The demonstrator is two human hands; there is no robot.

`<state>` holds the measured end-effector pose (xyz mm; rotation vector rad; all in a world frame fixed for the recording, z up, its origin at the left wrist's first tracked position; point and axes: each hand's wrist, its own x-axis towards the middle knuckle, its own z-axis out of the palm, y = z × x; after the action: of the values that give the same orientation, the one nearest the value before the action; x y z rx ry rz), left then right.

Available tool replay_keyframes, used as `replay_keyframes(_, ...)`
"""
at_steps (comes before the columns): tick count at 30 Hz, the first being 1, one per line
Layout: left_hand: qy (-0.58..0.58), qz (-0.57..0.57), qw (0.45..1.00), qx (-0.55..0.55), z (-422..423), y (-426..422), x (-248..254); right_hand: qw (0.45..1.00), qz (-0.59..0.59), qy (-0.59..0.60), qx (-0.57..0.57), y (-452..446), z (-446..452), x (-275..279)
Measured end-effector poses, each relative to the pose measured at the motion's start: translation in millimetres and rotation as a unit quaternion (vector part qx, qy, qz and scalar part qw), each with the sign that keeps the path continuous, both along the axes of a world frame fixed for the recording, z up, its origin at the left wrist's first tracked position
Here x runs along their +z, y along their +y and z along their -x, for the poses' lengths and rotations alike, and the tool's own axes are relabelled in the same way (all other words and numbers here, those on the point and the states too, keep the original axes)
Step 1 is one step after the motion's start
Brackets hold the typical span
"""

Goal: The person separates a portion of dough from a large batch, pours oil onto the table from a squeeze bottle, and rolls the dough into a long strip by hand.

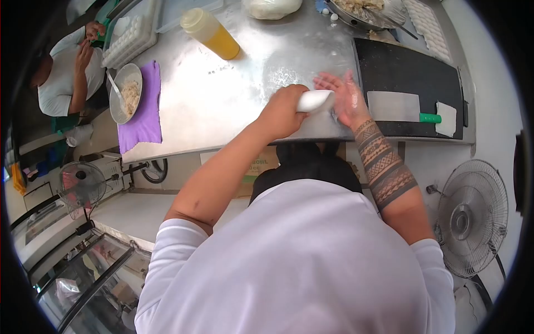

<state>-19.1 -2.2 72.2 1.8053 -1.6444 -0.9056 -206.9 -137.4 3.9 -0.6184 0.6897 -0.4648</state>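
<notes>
My left hand (283,113) is closed around a smooth white piece of dough (316,101), which sticks out to the right of the fingers and tapers at its end. Just right of the dough, my right hand (346,100) is open with the palm up and fingers spread, slightly blurred. White flour shows on that palm. Beneath both hands lies the metal table (194,106), with a patch of flour (281,77) near the left fingers. To the right, a scraper with a wide flat blade (395,106) and green handle rests on a black board (414,69).
A squeeze bottle of yellow liquid (211,34) stands at the back. On the left, a bowl of filling (127,93) with a spoon sits on a purple cloth (149,106). White pieces fill trays (431,30) at both far corners. Another person (69,72) works at left. A fan (471,217) stands right.
</notes>
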Motion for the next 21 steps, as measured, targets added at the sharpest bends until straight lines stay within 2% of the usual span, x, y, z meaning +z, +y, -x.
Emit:
replay_keyframes(2, 0.177, 0.015, 0.984, 0.014, 5, 5, -2, 0.992, -0.068, -0.073, 0.073, 8, -4, 4)
replay_keyframes(5, 0.031, 0.168, 0.985, -0.024, 2, -9, -68, 0.976, 0.159, 0.099, 0.108, 37, -38, 22)
replay_keyframes(6, -0.016, 0.200, 0.980, -0.008, 3, -10, -79, 0.919, 0.339, 0.164, 0.113, 32, -40, -1)
replay_keyframes(9, 0.017, 0.154, 0.987, 0.032, 0, -28, -109, 0.786, 0.504, 0.353, 0.057, 44, -60, 10)
replay_keyframes(12, 0.188, 0.043, 0.980, 0.057, -20, -18, -73, 0.755, 0.538, 0.358, 0.111, 38, -77, 41)
replay_keyframes(13, 0.340, 0.034, 0.934, 0.106, -23, -13, -67, 0.747, 0.547, 0.350, 0.139, 37, -79, 47)
replay_keyframes(14, 0.482, 0.024, 0.863, 0.152, -27, -8, -61, 0.720, 0.584, 0.351, 0.129, 39, -78, 35)
replay_keyframes(15, 0.610, 0.014, 0.768, 0.194, -28, -5, -54, 0.692, 0.620, 0.351, 0.118, 43, -74, 13)
replay_keyframes(16, 0.541, 0.059, 0.801, 0.250, -23, -7, -44, 0.662, 0.655, 0.348, 0.108, 44, -76, 8)
replay_keyframes(17, 0.372, 0.139, 0.895, 0.205, -20, -10, -39, 0.756, 0.595, 0.251, 0.110, 45, -77, 3)
replay_keyframes(18, 0.186, 0.211, 0.948, 0.152, -17, -12, -36, 0.834, 0.520, 0.149, 0.110, 49, -77, 5)
replay_keyframes(19, -0.008, 0.271, 0.958, 0.091, -14, -16, -31, 0.880, 0.457, 0.079, 0.099, 51, -79, -8)
replay_keyframes(20, -0.048, 0.291, 0.955, -0.006, -11, -22, -27, 0.917, 0.388, 0.009, 0.087, 53, -81, -20)
replay_keyframes(21, -0.086, 0.309, 0.941, -0.104, -7, -29, -24, 0.937, 0.343, -0.024, 0.064, 62, -80, -74)
